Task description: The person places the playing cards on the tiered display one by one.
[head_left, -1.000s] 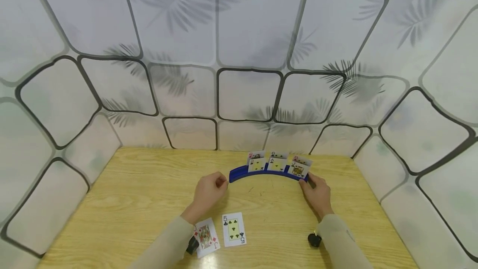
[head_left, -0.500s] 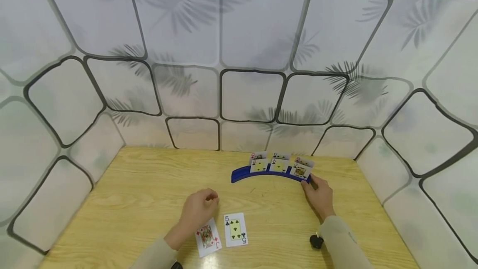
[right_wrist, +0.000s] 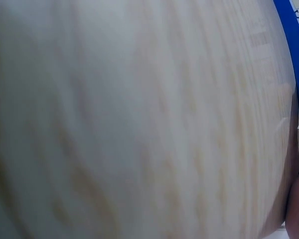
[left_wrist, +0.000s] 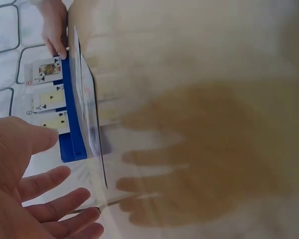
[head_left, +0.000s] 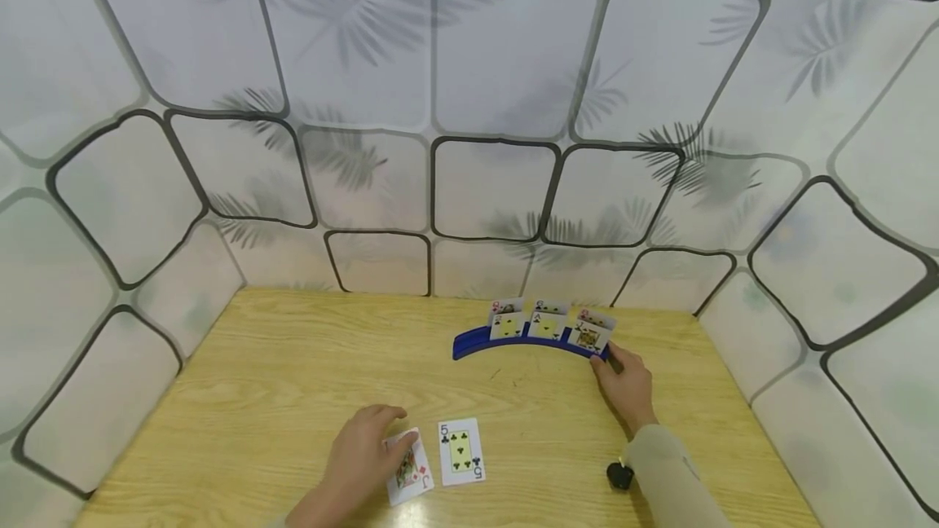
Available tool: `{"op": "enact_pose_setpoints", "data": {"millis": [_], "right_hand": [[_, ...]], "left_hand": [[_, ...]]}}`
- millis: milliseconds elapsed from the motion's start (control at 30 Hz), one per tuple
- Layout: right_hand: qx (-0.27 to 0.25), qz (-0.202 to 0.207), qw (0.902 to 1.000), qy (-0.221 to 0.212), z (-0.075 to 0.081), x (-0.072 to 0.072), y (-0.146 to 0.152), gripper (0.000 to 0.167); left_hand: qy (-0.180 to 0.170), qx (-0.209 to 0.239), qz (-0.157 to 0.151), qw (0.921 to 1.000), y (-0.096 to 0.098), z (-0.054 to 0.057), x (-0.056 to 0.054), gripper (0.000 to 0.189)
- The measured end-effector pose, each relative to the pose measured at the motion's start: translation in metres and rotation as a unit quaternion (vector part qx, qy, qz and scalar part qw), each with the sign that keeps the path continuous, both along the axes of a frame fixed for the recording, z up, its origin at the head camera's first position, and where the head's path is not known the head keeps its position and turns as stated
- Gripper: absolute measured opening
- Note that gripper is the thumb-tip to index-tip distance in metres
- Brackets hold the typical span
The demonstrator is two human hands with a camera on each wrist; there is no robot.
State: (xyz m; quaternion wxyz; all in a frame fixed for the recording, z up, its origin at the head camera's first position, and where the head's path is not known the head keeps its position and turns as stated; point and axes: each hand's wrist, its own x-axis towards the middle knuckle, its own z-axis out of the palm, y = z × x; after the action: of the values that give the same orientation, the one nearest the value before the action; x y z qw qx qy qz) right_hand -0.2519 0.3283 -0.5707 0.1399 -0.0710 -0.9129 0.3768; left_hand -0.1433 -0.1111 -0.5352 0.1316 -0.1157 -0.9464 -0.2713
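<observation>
My left hand hovers over a jack of diamonds that lies face up on the table, its thumb reaching across the card's top corner. In the left wrist view the fingers of that left hand are spread; whether they touch the card cannot be told. Just right of the jack lies a five of clubs. Farther back, my right hand pinches the right end of a curved blue card holder. Playing cards stand in it in two rows; its left end holds none.
The wood-grain table is enclosed by patterned fabric walls at the back and sides. A small black object shows beside the right sleeve.
My left hand has drawn back from the holder's left end to the jack of diamonds, and its fingers have spread. The right hand has stayed on the card holder.
</observation>
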Motion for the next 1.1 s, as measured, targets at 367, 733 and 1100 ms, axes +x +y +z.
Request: {"op": "enact_pose_setpoints", "data": {"millis": [367,733,1100], "right_hand": [[0.002,0.001,1.0000,0.002,0.001,0.001,-0.002,0.057],[0.007,0.004,1.0000,0.001,0.003,0.002,-0.003,0.058],[0.005,0.003,1.0000,-0.007,0.002,0.001,-0.002,0.057]], "left_hand": [[-0.036,-0.037,0.006,0.9986,-0.019,-0.003,0.020,0.057],[-0.111,-0.057,-0.024,0.9918,-0.033,-0.003,0.025,0.097],[-0.125,-0.028,-0.034,0.9912,-0.036,-0.004,0.021,0.093]]}}
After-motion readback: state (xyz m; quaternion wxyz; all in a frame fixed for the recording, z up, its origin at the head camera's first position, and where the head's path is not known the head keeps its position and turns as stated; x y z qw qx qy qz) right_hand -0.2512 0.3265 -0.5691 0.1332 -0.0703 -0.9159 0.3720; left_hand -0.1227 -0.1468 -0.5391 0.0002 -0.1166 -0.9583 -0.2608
